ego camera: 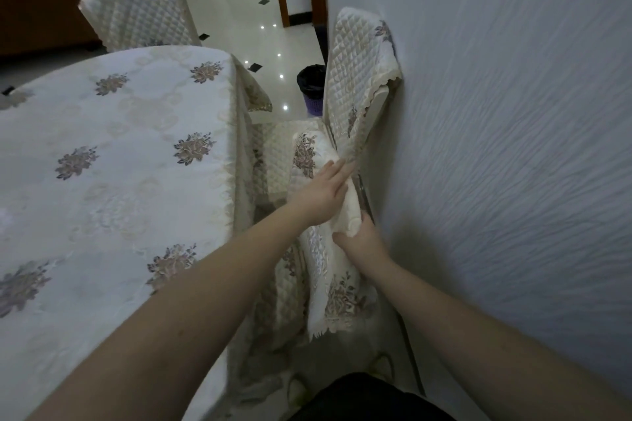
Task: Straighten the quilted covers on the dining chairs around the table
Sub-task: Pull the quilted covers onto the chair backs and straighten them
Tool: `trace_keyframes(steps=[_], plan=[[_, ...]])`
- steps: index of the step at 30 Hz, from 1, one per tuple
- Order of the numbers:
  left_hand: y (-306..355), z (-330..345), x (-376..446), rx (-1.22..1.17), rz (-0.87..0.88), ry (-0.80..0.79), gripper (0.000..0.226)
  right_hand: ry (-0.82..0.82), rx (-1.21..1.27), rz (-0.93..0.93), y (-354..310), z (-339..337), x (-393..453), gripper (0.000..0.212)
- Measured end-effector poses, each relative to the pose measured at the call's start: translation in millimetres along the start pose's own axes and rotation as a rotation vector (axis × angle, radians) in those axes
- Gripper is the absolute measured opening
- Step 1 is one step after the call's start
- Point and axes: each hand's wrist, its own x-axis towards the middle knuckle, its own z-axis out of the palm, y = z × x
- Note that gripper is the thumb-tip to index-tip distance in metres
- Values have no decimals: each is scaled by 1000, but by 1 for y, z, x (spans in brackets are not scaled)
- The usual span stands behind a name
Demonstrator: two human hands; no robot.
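Left hand (319,193) fingers straight, flat on quilted cover (345,215); right hand (359,239) fingers clamped on its edge.

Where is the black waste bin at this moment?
In the head view, the waste bin stands on the tiled floor right of centre, beyond the table corner, just left of the covered chair back by the wall.

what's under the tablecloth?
The tablecloth drapes over the table's whole top and hangs down its edge, so the table beneath cannot be seen. Beside the hanging edge sits a quilted chair cover, which both hands are working on.
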Motion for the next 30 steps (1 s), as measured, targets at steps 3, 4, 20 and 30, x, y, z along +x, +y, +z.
trace_keyframes(steps=[3, 4, 20, 30], plan=[[-2, 10, -36, -133, -54, 69, 54, -89, -38, 64, 12, 2, -5, 60], [-4, 17, -51, -172, -100, 62, 56, -108, -66, 69, 15, 2, -6, 54], [49, 107, -175, -273, -330, -72, 57, 76, -29, 158, -7, 6, -37, 25], [57, 131, -184, -230, -255, -108, 66, 115, -34, 183, 20, -16, -62, 22]])
